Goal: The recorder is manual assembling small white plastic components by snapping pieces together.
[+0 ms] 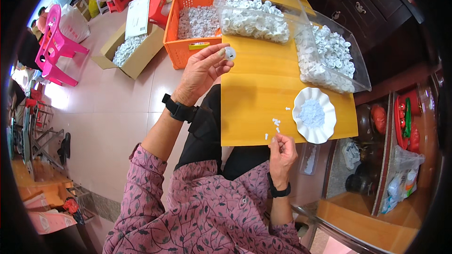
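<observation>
Raised over the table's left edge, my left hand pinches a small round white plastic disc with a dark slot in its middle. My right hand is low at the table's near edge, thumb and forefinger pressed together. Right at those fingertips is a small white peg; whether it is gripped or just touching is hard to see. Several similar loose pegs lie just beyond on the yellow table. To their right stands a white scalloped dish heaped with tiny whitish pieces.
Clear plastic bins of white parts stand along the table's far and right sides. Left of the table are an orange crate and a cardboard box of similar parts. A pink chair stands farther left. People sit at the back.
</observation>
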Demonstrator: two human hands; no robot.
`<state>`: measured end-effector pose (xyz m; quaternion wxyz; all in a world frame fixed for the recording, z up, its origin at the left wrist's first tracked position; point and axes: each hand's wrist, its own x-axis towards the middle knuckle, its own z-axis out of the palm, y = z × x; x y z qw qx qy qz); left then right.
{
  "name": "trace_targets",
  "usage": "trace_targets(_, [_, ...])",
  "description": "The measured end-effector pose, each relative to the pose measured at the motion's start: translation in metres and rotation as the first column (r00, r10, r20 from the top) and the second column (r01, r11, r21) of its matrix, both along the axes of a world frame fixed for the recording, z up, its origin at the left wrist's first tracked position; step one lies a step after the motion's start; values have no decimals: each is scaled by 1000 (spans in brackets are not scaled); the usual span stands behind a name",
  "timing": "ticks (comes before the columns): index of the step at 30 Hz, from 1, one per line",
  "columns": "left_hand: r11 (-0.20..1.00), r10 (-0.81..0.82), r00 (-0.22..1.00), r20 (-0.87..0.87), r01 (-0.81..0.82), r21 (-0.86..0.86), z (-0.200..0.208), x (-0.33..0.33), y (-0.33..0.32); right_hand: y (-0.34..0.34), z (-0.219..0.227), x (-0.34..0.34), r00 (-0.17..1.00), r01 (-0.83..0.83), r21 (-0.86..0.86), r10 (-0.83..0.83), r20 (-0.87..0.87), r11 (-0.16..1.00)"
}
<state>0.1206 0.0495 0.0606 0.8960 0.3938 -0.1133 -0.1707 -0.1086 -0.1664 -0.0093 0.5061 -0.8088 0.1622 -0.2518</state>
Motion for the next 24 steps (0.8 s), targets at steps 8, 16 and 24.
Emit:
trace_targets(8, [984,-52,996,78,38,173,38,60,-26,1,5,-1,999,-6,-82,2,-53,997])
trace_targets(16, [987,77,955,286,-113,112,62,145,-79,5,12,-1,1000,11,-94,-11,-7,996])
trace_targets(24, [969,-16,997,80,-4,246,16,81,-49,8,12,-3,999,-8,-107,13,44,994])
